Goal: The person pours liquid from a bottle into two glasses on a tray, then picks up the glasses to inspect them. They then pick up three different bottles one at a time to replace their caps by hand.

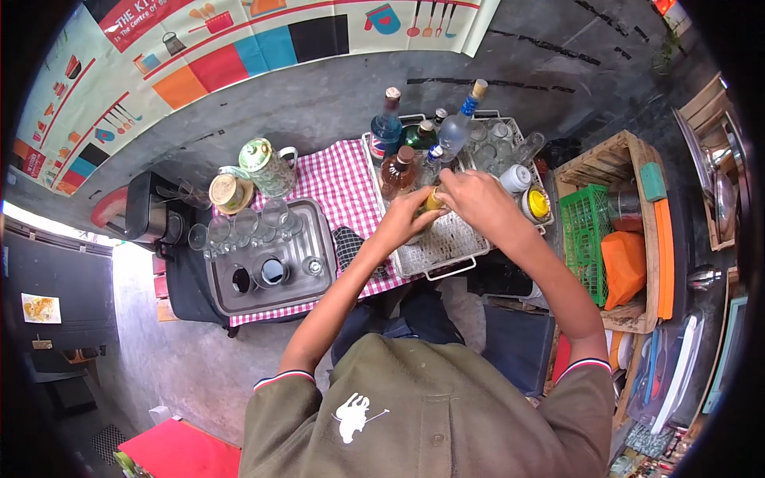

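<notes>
Both my hands meet over the white wire rack (pixel 446 269). The fingers of my left hand (pixel 405 217) are wrapped round a small bottle with a yellow top (pixel 434 199). My right hand (pixel 480 199) is closed beside that top, its fingertips at the bottle; what it pinches is hidden. Just behind stand a brown bottle (pixel 397 171), a blue bottle (pixel 386 127) and a tall clear bottle (pixel 456 131) with a blue neck. Right of my right hand are a white-capped container (pixel 516 178) and a yellow-lidded jar (pixel 538 202).
Stemmed glasses and dark cups stand on a grey tray (pixel 307 299) on the checkered cloth (pixel 335 179). Behind it are a lidded glass jar (pixel 267 167) and a coffee machine (pixel 151 209). A wooden crate (pixel 594 159) with a green basket (pixel 584 239) is at the right.
</notes>
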